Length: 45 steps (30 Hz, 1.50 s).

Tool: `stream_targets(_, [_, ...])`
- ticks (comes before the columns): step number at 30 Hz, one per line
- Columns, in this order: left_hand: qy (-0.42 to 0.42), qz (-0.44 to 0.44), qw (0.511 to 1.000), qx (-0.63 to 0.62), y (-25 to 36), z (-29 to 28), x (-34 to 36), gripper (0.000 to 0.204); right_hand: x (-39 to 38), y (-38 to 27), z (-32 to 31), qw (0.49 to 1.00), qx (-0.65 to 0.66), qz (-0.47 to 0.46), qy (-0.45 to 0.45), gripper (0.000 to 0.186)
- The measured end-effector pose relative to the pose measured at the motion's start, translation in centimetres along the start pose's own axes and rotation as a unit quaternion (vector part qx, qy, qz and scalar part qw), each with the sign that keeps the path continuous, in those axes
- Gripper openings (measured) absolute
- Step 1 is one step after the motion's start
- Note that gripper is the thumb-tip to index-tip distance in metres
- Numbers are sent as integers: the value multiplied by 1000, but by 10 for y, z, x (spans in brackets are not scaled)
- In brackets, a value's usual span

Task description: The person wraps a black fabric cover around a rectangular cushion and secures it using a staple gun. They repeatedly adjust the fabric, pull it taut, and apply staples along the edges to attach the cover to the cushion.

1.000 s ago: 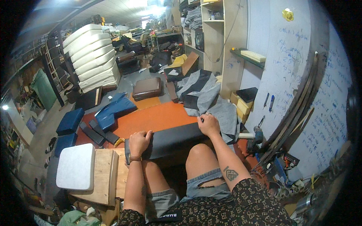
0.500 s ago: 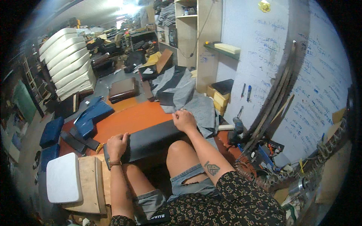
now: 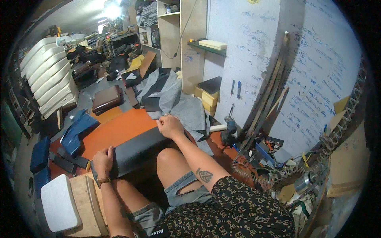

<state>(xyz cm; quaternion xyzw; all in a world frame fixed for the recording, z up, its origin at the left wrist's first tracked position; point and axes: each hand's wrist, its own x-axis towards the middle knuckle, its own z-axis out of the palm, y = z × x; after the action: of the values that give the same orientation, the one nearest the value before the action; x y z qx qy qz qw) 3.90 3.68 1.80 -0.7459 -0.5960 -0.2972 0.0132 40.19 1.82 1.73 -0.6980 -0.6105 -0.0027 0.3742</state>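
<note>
A long black upholstered pad (image 3: 137, 152) lies across the near edge of the orange work surface, just beyond my knees. My left hand (image 3: 103, 162) is closed over the pad's left end, its thumb along the top. At the far right end, my right hand (image 3: 171, 126) has its fingers curled against the pad's upper edge. The fingertips of both hands are partly hidden. Grey fabric pieces (image 3: 186, 113) lie right beside my right hand. Dark strips (image 3: 71, 160) and a folded blue piece (image 3: 79, 131) are left of the pad.
A white cushion (image 3: 59, 202) rests on wooden boards (image 3: 85, 198) at the lower left. A brown padded cushion (image 3: 107, 99) sits farther back on the orange surface (image 3: 119, 129). White foam blocks (image 3: 51, 75) are stacked at the left. A drill (image 3: 229, 129) and coiled hose (image 3: 337, 139) are at the right.
The whole scene has shifted left in the picture as my view turned right. Both hands keep their places at the ends of the black pad.
</note>
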Motion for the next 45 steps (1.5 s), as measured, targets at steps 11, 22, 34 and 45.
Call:
stream_targets(11, [-6,2,1000,-5,1,-2,3,53,3,-1,-2,1000,-15,-5,-7,37])
stream_targets(22, [-21,-1,1000,-9,8,-6,2,53,2,3,2,999,-2,-24,34,36])
stream_targets(34, [-40,-22,999,-18,-8,1,5,54,-1,-7,-4,999,16,-16,40,31])
stream_targets(45, [-22,3,999,-36,-3,1,4,51,-3,-5,-3,998,9,-25,61,33])
